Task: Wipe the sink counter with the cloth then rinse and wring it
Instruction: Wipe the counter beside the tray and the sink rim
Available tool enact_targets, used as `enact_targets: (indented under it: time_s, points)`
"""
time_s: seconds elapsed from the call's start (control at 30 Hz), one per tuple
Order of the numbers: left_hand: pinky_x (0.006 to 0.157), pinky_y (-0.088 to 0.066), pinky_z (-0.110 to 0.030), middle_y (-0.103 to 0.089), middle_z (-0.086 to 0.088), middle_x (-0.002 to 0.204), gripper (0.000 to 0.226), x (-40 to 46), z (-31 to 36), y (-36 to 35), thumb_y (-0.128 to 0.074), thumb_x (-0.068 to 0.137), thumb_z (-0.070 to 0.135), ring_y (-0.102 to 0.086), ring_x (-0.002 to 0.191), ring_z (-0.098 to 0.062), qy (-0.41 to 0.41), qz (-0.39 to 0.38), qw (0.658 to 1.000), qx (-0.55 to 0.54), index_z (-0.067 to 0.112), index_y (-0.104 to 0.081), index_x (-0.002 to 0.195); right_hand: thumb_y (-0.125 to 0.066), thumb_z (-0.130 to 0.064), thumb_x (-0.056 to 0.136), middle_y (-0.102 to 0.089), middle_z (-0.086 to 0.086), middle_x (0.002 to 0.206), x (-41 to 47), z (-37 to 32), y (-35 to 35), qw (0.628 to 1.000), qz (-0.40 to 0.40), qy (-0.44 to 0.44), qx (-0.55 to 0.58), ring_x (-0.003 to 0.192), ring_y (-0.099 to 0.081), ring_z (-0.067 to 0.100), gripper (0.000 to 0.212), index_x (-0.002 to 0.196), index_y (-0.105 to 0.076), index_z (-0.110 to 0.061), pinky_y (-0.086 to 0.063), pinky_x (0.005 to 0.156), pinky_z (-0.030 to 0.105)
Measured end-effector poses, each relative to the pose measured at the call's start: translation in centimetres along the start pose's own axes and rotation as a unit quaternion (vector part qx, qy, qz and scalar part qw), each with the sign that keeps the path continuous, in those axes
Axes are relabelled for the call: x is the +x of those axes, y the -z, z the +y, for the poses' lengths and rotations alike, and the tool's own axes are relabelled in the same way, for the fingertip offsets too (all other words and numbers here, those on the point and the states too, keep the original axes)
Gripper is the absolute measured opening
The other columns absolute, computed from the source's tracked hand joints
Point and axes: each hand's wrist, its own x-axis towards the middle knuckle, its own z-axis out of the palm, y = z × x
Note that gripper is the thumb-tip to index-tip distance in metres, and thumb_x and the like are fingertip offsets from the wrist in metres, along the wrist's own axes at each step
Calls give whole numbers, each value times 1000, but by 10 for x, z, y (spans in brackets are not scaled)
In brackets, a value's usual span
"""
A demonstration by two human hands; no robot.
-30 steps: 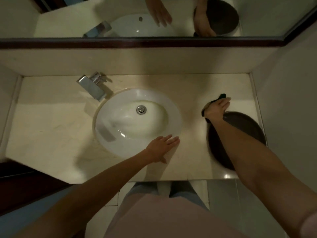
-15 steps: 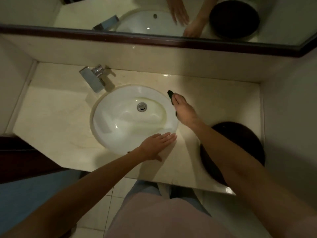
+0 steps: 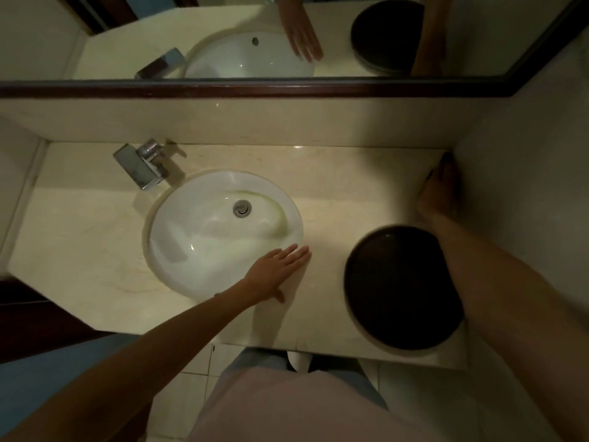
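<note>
The beige marble counter (image 3: pixel 350 180) holds a white oval sink (image 3: pixel 204 250) with a drain. My right hand (image 3: pixel 441 191) presses a dark cloth (image 3: pixel 447 157) onto the counter's far right corner, against the side wall. Only a small dark tip of the cloth shows past my fingers. My left hand (image 3: pixel 277 271) lies flat with fingers spread on the counter at the sink's near right rim, holding nothing.
A chrome faucet (image 3: pixel 141 165) stands at the sink's back left. A round dark tray (image 3: pixel 401 288) sits on the counter's near right, under my right forearm. A mirror (image 3: pixel 255 36) runs along the back wall. Side walls close in on both ends.
My right hand has swept with the cloth from beside the sink's right rim across the counter to the far right corner. My left hand stayed in place.
</note>
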Motion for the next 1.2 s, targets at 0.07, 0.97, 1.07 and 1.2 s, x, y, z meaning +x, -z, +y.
enact_targets:
  time_s: [0.07, 0.97, 1.07, 1.2]
  points:
    - [120, -24, -40, 6, 4, 167, 139, 1, -2, -1, -90, 61, 44, -6, 154, -21, 0, -2, 1000, -12, 22, 7, 159, -29, -4, 104, -17, 19, 167, 0, -14, -10, 1000, 7, -9, 6, 154, -17, 35, 58, 160, -15, 3, -8, 125, 34]
    - [120, -22, -41, 3, -1, 168, 146, -8, -5, -3, -87, 54, 61, -7, 154, -26, 78, 17, 996, -35, 20, 5, 159, -55, -9, 88, -54, 16, 136, -21, -74, -40, 976, -56, 207, -33, 119, -55, 36, 75, 158, -29, -8, -54, 80, 42]
    - [121, -27, -44, 3, -1, 168, 140, -30, -4, -14, -80, 61, 69, -7, 154, -25, 184, 22, 976, -115, 18, 5, 159, -40, -22, 105, -33, 17, 161, -21, -54, -32, 989, -34, 138, -43, 143, -34, 38, 67, 162, -10, -6, -39, 112, 48]
    - [121, -27, -42, -4, 0, 168, 124, -62, -13, -37, -73, 72, 69, -13, 153, -22, 239, -2, 956, -168, 17, -3, 160, -31, -11, 101, -16, 21, 167, -29, -79, -58, 985, -26, 167, -28, 145, -27, 45, 61, 158, -17, 6, -19, 124, 50]
